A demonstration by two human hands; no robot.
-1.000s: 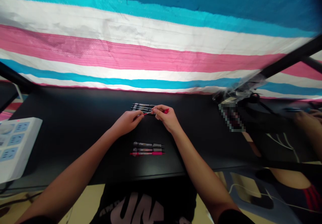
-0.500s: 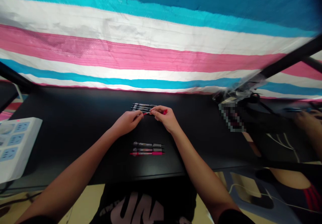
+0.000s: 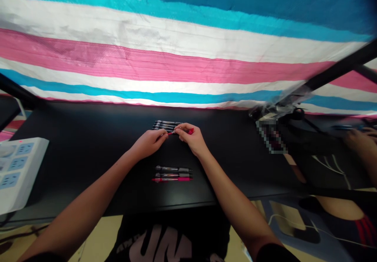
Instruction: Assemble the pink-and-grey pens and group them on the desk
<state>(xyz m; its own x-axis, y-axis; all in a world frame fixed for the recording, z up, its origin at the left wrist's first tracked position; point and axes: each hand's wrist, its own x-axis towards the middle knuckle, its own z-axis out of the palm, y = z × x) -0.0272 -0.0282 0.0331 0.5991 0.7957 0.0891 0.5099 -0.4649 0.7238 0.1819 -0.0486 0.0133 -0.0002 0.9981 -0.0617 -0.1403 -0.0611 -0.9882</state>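
Observation:
My left hand [image 3: 153,142] is closed, its thumb and fingertips pinching one end of a red pen [image 3: 191,131]. On the other side my right hand [image 3: 191,138] is closed round the pen too, with its red end sticking out beside the fingers. Fingers cover much of it, so I cannot tell whether it is in one piece. Just behind my hands lies a row of several black pens [image 3: 167,123], partly hidden by them. Nearer to me on the black table [image 3: 123,183] are two dark pens [image 3: 173,169] and a red pen [image 3: 173,179], lying side by side.
A white power strip [image 3: 32,175] stands at the left edge of the table. Clear plastic wrapping [image 3: 273,109] and a blurred-out item [image 3: 272,136] lie to the right. Behind hangs a striped sheet [image 3: 176,70]. Another person's hand [image 3: 361,138] shows at far right.
My right hand has shifted slightly left, towards my left hand, with the red end of the pen moving along. My left hand and the pens on the table stay where they were.

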